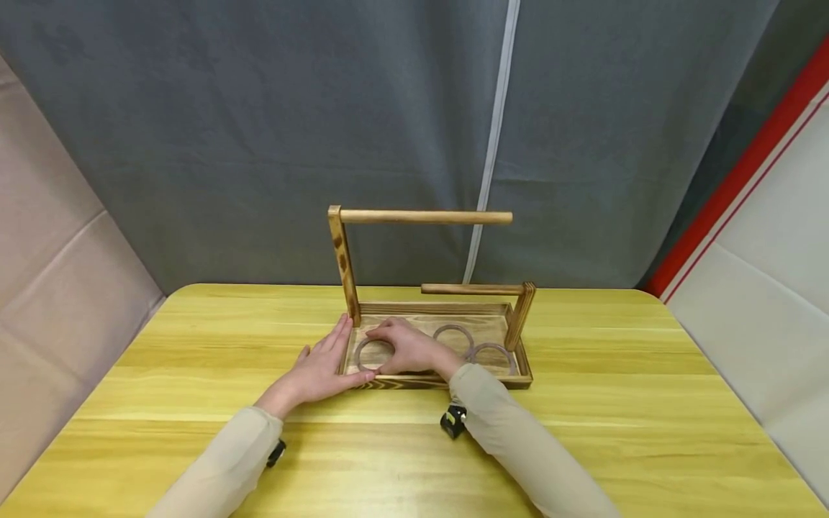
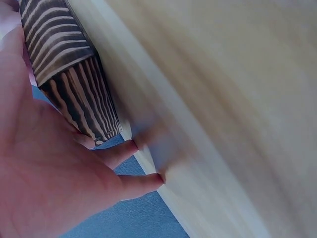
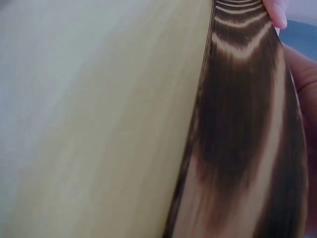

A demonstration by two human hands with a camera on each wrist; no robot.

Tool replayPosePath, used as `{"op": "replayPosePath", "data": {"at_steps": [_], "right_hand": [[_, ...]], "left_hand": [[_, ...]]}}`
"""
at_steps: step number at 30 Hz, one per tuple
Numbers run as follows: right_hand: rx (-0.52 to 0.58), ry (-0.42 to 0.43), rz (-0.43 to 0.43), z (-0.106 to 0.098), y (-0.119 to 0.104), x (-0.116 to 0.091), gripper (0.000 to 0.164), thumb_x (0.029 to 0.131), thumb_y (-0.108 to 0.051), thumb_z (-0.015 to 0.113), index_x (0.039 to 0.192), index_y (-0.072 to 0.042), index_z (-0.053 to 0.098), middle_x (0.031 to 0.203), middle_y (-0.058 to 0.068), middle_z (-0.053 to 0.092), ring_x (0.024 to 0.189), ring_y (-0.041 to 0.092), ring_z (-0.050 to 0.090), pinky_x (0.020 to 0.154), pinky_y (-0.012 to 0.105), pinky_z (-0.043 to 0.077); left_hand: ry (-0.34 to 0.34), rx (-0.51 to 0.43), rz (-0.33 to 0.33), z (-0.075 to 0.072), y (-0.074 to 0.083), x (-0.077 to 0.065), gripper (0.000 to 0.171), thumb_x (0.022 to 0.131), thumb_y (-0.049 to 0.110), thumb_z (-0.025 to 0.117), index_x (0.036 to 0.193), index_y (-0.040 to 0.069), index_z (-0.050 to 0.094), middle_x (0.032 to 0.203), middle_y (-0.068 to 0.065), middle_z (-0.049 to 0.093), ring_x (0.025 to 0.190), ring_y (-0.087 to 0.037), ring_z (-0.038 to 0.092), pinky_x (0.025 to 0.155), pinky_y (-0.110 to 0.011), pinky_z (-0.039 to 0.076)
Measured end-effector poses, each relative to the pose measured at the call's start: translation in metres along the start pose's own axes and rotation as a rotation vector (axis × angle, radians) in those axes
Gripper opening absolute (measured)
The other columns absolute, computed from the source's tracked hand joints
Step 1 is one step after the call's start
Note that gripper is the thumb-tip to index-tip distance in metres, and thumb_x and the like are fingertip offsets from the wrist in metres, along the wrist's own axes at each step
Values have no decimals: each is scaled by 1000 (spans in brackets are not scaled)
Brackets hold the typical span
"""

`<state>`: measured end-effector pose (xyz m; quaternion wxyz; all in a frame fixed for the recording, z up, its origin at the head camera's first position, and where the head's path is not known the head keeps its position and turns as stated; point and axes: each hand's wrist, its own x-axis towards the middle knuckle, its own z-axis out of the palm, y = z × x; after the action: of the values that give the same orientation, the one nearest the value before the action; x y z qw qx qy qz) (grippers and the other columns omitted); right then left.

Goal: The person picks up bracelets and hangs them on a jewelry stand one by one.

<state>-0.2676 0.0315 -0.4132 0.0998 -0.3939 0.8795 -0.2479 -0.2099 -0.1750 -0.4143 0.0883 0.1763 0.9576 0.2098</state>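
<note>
A low wooden tray (image 1: 434, 381) with dark burnt grain carries two upright posts with horizontal bars. My left hand (image 1: 320, 367) rests against the tray's left end, fingers straight along the side and thumb stretched to the front wall. In the left wrist view, the left hand (image 2: 54, 168) spreads around the tray corner (image 2: 74, 84). Inside the tray, my right hand (image 1: 408, 349) curls thumb and fingers about the edge of a pale translucent bangle (image 1: 358, 354) lying at the left. The right wrist view shows mostly the front wall (image 3: 237, 124), which hides most of that hand.
Two more bangles lie at the tray's right, one farther back (image 1: 453, 327) and one nearer (image 1: 495, 346). A tall post (image 1: 343, 259) holds the upper bar (image 1: 424, 216); a short post (image 1: 520, 316) holds the lower bar (image 1: 473, 289). A grey curtain (image 1: 259, 144) hangs behind the table (image 1: 615, 374).
</note>
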Motion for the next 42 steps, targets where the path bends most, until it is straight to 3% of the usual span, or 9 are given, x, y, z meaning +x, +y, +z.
{"op": "replayPosePath", "data": {"at_steps": [15, 29, 42], "right_hand": [[137, 86, 32, -13, -1, -18, 77, 76, -22, 81, 142, -3, 47, 128, 13, 48, 106, 26, 52, 85, 30, 45], [121, 121, -23, -22, -12, -32, 74, 78, -21, 81, 143, -8, 48, 130, 12, 47, 102, 27, 53, 76, 27, 47], [124, 186, -62, -46, -32, -50, 76, 75, -20, 83, 142, -9, 49, 135, 11, 46, 119, 23, 45, 93, 39, 45]], "left_hand": [[4, -13, -6, 0, 1, 0, 106, 88, 65, 54, 154, 1, 0, 160, -15, -5, 144, -38, 9, 101, -74, 9], [6, -4, 3, 0, 1, 1, 107, 88, 63, 55, 154, -1, 0, 160, -16, -5, 143, -39, 10, 100, -75, 9], [33, 4, 13, -2, 2, 0, 109, 86, 65, 57, 153, -3, 5, 159, -18, 1, 138, -45, 22, 97, -76, 16]]}}
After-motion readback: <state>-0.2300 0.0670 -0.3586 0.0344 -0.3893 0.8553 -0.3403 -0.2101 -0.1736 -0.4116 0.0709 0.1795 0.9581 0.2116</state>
